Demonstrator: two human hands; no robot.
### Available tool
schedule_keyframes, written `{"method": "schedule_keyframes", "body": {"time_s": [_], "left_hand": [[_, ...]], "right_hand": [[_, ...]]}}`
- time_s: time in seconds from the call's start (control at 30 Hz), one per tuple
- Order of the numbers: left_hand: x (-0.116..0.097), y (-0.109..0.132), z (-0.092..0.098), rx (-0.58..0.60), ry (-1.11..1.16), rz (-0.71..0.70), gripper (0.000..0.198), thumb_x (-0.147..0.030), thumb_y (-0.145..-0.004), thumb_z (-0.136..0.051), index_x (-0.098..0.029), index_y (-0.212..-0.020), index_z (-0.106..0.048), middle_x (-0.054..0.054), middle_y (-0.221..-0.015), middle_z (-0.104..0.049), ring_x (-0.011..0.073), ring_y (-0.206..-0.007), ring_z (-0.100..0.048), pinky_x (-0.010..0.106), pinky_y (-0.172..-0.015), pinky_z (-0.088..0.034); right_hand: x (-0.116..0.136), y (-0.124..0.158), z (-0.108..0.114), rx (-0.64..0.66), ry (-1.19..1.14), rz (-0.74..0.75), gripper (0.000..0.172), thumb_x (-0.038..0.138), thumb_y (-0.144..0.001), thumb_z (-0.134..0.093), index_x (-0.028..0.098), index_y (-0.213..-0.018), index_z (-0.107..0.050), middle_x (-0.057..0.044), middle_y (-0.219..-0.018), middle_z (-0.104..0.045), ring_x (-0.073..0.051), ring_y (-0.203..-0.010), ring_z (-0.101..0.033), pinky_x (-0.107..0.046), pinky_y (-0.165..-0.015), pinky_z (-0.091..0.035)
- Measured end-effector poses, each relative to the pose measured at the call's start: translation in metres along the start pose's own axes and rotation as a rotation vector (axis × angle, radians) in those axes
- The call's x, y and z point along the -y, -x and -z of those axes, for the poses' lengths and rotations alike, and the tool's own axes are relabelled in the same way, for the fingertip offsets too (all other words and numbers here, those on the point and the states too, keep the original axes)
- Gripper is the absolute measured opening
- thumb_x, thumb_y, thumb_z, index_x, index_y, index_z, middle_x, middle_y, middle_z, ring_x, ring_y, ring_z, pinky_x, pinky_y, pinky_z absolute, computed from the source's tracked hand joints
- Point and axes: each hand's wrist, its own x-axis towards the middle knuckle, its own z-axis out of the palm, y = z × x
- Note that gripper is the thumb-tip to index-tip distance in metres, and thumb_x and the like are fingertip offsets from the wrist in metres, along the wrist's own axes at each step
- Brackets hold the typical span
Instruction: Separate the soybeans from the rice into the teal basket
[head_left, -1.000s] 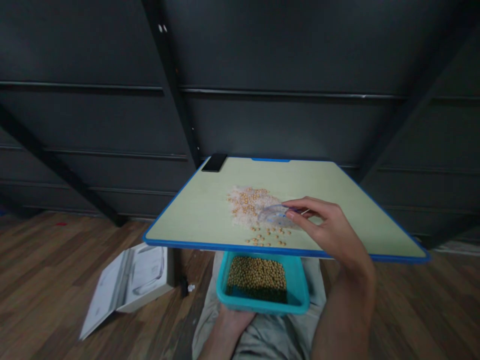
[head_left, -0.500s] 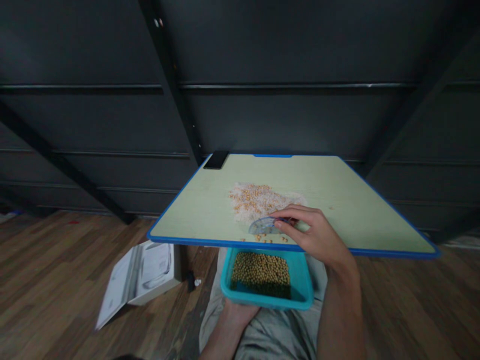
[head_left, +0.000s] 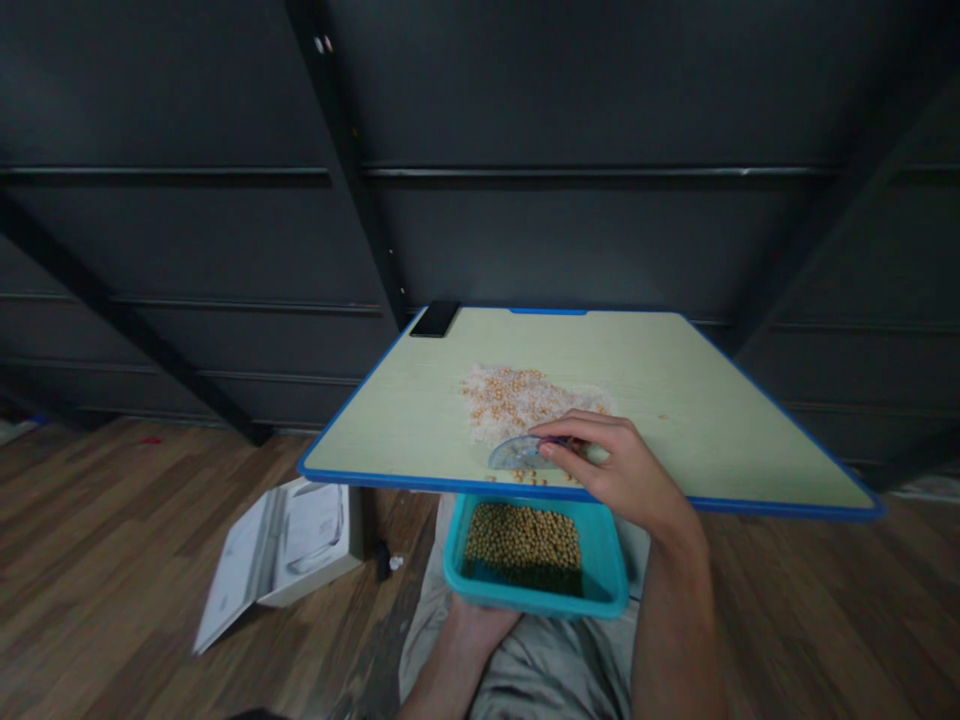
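My right hand (head_left: 600,455) pinches a clear, bluish curved piece of plastic (head_left: 517,454), standing on the table (head_left: 390,430) near its front edge. Against its far side lies a spread of white grains mixed with yellow beans (head_left: 510,395). Several loose beans (head_left: 529,478) lie between the plastic and the blue rim. Below that edge, a turquoise basket (head_left: 606,560) with many beans in it sits over the lap. My left hand (head_left: 484,620) is under the basket's near side, its fingers hidden beneath it.
A black phone (head_left: 435,319) lies at the table's far left corner. On the wooden floor to the left are an open white box (head_left: 315,540) and a small black object (head_left: 382,560). A dark panelled wall (head_left: 585,240) stands behind the table.
My right hand has moved slightly left with the plastic piece. The basket and my left hand hold their places under the table edge.
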Motion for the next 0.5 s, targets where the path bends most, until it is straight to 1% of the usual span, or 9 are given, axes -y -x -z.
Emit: {"method": "schedule_keyframes", "body": {"time_s": [0.07,0.13,0.17,0.23,0.3,0.33,0.5], "left_hand": [[0.009,0.0,0.005,0.061,0.252,0.047,0.062,-0.057,-0.093,-0.016,-0.034,-0.122,-0.066,-0.006,-0.135,-0.07,0.0293,-0.131,-0.059,0.054,-0.115,-0.042],[0.016,-0.003,0.007,0.135,0.593,0.112,0.048,-0.054,-0.094,-0.031,-0.038,-0.114,-0.071,-0.01,-0.133,-0.071,0.0274,-0.134,-0.057,0.051,-0.116,-0.042],[0.018,-0.005,0.007,0.174,0.745,0.14,0.043,-0.052,-0.094,-0.035,-0.04,-0.112,-0.072,-0.012,-0.131,-0.072,0.0262,-0.135,-0.056,0.05,-0.116,-0.041],[0.021,-0.008,0.007,0.257,0.95,0.174,0.038,-0.048,-0.096,-0.038,-0.042,-0.113,-0.071,-0.013,-0.13,-0.072,0.0235,-0.135,-0.055,0.046,-0.117,-0.04],[0.023,-0.009,0.006,0.321,1.069,0.187,0.036,-0.045,-0.096,-0.041,-0.04,-0.117,-0.07,-0.011,-0.128,-0.074,0.022,-0.133,-0.057,0.043,-0.118,-0.038],[0.023,-0.009,0.006,0.333,1.105,0.189,0.036,-0.044,-0.096,-0.043,-0.039,-0.118,-0.07,-0.01,-0.127,-0.075,0.0217,-0.132,-0.058,0.042,-0.119,-0.037],[0.024,-0.006,0.007,0.322,1.144,0.176,0.033,-0.044,-0.094,-0.048,-0.035,-0.112,-0.074,-0.007,-0.12,-0.078,0.0224,-0.127,-0.062,0.041,-0.12,-0.036]], "right_hand": [[-0.001,0.0,-0.001,0.011,-0.003,0.003,0.02,0.018,-0.092,-0.065,0.028,-0.105,-0.076,-0.001,-0.104,-0.078,-0.018,-0.097,-0.07,-0.034,-0.089,-0.052],[-0.001,-0.001,-0.002,0.017,-0.01,0.009,0.02,0.018,-0.092,-0.065,0.027,-0.105,-0.076,-0.001,-0.103,-0.078,-0.019,-0.097,-0.07,-0.034,-0.089,-0.052],[-0.001,-0.001,-0.003,0.018,-0.013,0.012,0.02,0.018,-0.092,-0.065,0.027,-0.105,-0.076,-0.001,-0.103,-0.078,-0.019,-0.097,-0.07,-0.035,-0.089,-0.052],[-0.001,-0.002,-0.003,0.022,-0.011,0.009,0.02,0.018,-0.091,-0.066,0.026,-0.106,-0.076,-0.001,-0.103,-0.078,-0.018,-0.097,-0.07,-0.034,-0.089,-0.052],[0.0,-0.002,-0.003,0.03,-0.008,-0.003,0.019,0.018,-0.091,-0.066,0.026,-0.106,-0.076,-0.001,-0.104,-0.078,-0.018,-0.096,-0.07,-0.034,-0.089,-0.053],[0.0,-0.003,-0.003,0.034,-0.007,-0.01,0.019,0.018,-0.091,-0.066,0.026,-0.106,-0.076,-0.001,-0.104,-0.078,-0.018,-0.096,-0.07,-0.033,-0.088,-0.053],[0.001,-0.004,-0.006,0.048,-0.016,-0.016,0.02,0.019,-0.091,-0.066,0.027,-0.107,-0.076,0.0,-0.104,-0.078,-0.019,-0.096,-0.071,-0.034,-0.087,-0.054]]}}
